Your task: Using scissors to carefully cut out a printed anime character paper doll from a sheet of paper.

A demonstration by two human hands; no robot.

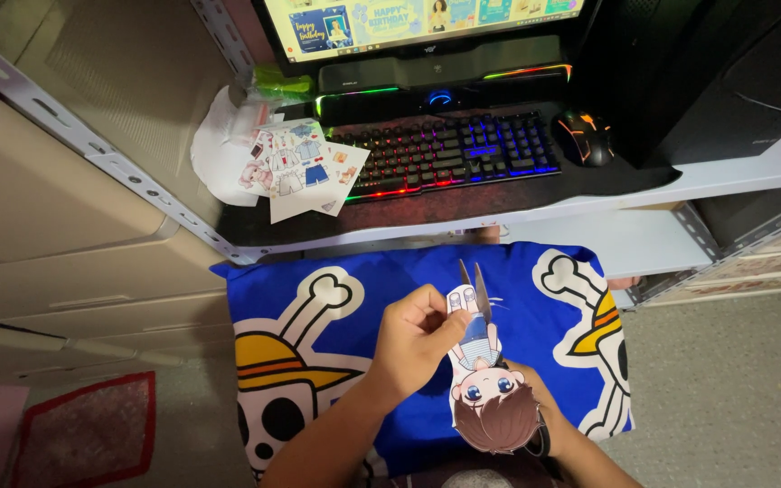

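Two hands at work low in the view, over a blue cushion (318,271) printed with skulls and straw hats. Left hand (413,339) pinching the leg end of a paper doll cutout (485,389), thumb and fingers closed on the paper. Cutout upside down to the camera: brown-haired head nearest, legs pointing toward the desk. Right hand (544,425) mostly hidden behind the doll's head, grip impossible to tell from here, only wrist and forearm showing. Scissors (476,289) with blades slightly parted, tips pointing away, just at the doll's legs and touching the paper. Farther off, on the dark tabletop (463,203): backlit keyboard (449,154) glowing in rainbow colours, black mouse (585,137) with orange lights to its right, sheet of paper doll clothes (305,167) lying to its left over other white paper. Above the keyboard, a speaker bar (440,72) with a lit strip, and the lower edge of a monitor (422,23). Beige drawers (56,208) off to the left, grey floor (725,398) to the right.
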